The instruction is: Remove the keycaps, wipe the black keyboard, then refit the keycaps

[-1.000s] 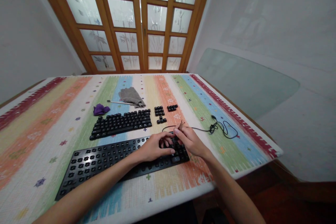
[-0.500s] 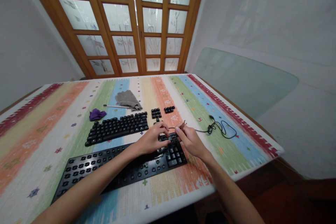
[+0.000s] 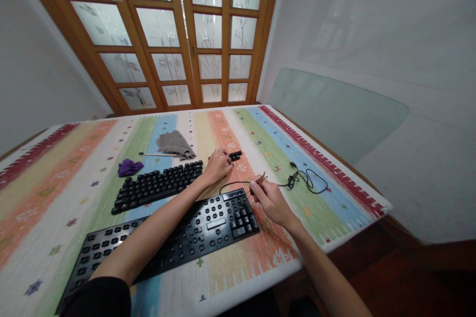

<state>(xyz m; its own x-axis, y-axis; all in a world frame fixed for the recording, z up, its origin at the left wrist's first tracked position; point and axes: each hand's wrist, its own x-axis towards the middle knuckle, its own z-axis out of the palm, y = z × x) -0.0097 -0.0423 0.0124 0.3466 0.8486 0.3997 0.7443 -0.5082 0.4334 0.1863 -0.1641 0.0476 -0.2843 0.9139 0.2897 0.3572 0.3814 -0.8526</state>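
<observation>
The black keyboard [image 3: 208, 237] lies at an angle before me, most of its switch positions bare, with keycaps still on the number pad at its right end. My left hand [image 3: 218, 164] reaches past it, fingers pinched on a small black keycap [image 3: 231, 162] beside the loose keycaps [image 3: 235, 155]; the hand partly covers that group. Over the keyboard's upper right corner, my right hand [image 3: 269, 200] is closed on a small thin-pronged tool that looks like a keycap puller [image 3: 263, 177].
Removed keycaps [image 3: 159, 183] lie in rows behind the keyboard. Farther back are a purple cloth [image 3: 130, 167], a grey cloth [image 3: 175, 143] and a thin brush [image 3: 158, 154]. The keyboard's cable [image 3: 308, 178] coils at the right on the striped tablecloth [image 3: 238, 267].
My left hand has moved from the keyboard's upper right part forward to the loose keycaps. My right hand stays near the keyboard's corner, still holding the puller. The view has shifted slightly.
</observation>
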